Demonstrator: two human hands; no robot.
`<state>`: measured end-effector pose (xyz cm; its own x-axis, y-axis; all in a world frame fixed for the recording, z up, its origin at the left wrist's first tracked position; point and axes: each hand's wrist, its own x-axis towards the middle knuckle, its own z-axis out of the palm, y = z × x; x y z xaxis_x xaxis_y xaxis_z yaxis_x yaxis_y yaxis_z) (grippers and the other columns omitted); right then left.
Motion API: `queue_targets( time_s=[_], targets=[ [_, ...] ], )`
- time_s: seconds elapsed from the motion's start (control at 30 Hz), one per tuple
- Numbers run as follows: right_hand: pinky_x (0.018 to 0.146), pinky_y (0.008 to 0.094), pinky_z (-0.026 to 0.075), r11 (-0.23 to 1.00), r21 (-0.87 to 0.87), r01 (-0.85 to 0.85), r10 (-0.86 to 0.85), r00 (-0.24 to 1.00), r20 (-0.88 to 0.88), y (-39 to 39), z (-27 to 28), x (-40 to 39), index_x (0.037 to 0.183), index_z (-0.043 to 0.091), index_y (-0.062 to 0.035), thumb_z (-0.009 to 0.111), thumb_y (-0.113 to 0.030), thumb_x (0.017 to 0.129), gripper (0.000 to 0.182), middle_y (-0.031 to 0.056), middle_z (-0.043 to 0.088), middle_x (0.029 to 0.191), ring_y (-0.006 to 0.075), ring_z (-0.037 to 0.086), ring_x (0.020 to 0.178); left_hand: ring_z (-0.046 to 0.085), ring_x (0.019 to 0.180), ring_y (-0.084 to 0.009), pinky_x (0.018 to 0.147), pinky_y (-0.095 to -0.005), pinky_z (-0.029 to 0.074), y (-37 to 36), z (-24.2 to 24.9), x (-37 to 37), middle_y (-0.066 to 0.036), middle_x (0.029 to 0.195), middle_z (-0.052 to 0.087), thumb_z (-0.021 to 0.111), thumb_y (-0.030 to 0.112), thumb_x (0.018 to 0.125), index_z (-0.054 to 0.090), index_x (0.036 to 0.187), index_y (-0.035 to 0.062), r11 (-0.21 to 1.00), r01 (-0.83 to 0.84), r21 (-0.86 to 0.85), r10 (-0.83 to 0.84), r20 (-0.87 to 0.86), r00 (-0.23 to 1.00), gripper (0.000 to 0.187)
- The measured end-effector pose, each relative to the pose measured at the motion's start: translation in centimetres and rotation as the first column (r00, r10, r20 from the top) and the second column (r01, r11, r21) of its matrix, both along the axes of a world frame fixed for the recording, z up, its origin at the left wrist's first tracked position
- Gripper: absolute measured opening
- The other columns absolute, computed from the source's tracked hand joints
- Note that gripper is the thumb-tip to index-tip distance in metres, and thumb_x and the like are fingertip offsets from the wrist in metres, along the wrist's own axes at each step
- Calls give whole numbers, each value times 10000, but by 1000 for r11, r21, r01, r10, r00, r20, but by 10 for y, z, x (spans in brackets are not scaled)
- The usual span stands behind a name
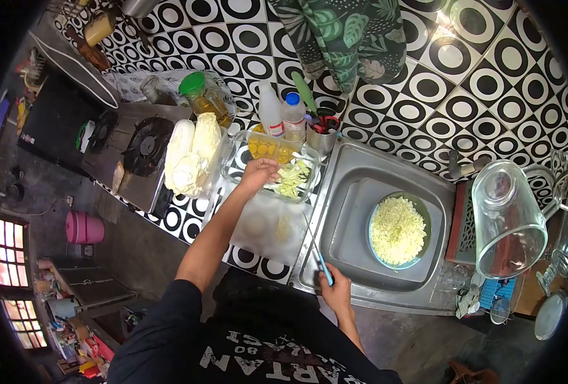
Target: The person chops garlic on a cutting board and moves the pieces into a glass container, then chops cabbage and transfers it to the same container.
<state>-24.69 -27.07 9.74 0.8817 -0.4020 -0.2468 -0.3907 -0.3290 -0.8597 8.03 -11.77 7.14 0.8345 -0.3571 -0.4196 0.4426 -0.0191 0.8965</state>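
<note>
My left hand (260, 175) is over a clear rectangular container (232, 178), its fingers curled together; what they hold, if anything, is hidden. Pale green cut cabbage (292, 179) lies in the container, beside the fingertips. My right hand (337, 291) grips the blue handle of a knife (324, 265), whose thin blade points up and away, along the sink's left edge. Between my arms lies a pale cutting board (258, 230). Inside the sink, a bowl (426, 221) is heaped with finely chopped cabbage (397, 230).
Whole napa cabbages (194, 157) stand left of the container, near a gas stove (146, 147). Behind are two bottles (271, 110) and a metal utensil cup (322, 142). The metal sink (344, 157) is at right, then a large glass jar (509, 217).
</note>
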Motion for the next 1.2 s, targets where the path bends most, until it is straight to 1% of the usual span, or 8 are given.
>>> queue_targets(
  time_s=[0.37,0.43,0.5,0.57,0.6,0.7,0.83,1.2],
  targets=[
    [633,344,485,1000,-11,15,-15,1000,-5,24,3,1,1061,602,-23,591,-149,810,281,202,637,784,310,649,704,614,802,-149,631,-236,454,56,10,-76,-96,992,634,616,67,800,549,1049,-21,993,-57,-105,47,-97,994,272],
    [573,283,452,999,-38,4,0,996,90,36,3,3,1063,600,-13,609,-163,823,283,121,629,673,143,583,591,610,763,-129,641,-228,444,83,-21,-94,-49,971,636,617,111,820,562,1088,15,999,7,32,-3,-111,994,291],
    [547,279,439,999,-41,23,-20,996,83,50,-2,4,1065,601,-17,612,-164,822,285,116,617,653,126,547,561,608,712,-119,605,-224,448,106,-42,-113,-49,947,647,647,121,799,600,1048,16,990,-22,137,34,-86,996,275],
    [527,277,430,994,-102,-31,37,998,50,62,3,11,1067,603,-20,608,-165,825,282,113,606,638,117,526,546,605,681,-111,576,-227,456,118,-39,-122,-67,941,651,676,126,777,613,1021,3,873,-108,476,-46,299,953,280],
    [640,344,489,998,-46,-37,34,997,-65,69,9,14,1078,590,-18,581,-141,818,288,207,637,796,318,649,715,586,650,-112,582,-248,468,124,-35,-126,-79,915,648,693,125,756,621,1007,-4,888,-110,446,-31,297,954,291],
    [648,353,485,1000,20,-15,16,997,-79,90,3,22,1103,574,-16,570,-166,832,310,202,642,815,322,640,696,562,617,-125,581,-263,467,130,-46,-120,-81,893,638,695,114,741,635,1002,26,843,-95,530,-249,541,803,282],
    [657,365,481,999,-51,0,-7,989,-146,117,5,36,1126,559,-18,549,-178,846,323,215,638,820,342,638,726,571,647,-241,623,-328,471,101,-42,-103,-109,833,597,685,133,738,655,962,55,858,2,513,-364,606,708,239],
    [729,397,475,983,-136,127,-147,979,-144,175,-8,33,1174,518,9,509,-135,859,347,259,614,914,383,615,850,583,786,-332,714,-401,469,128,-37,-93,-118,847,586,614,121,777,652,846,51,693,174,700,-639,484,598,106]
  ],
)
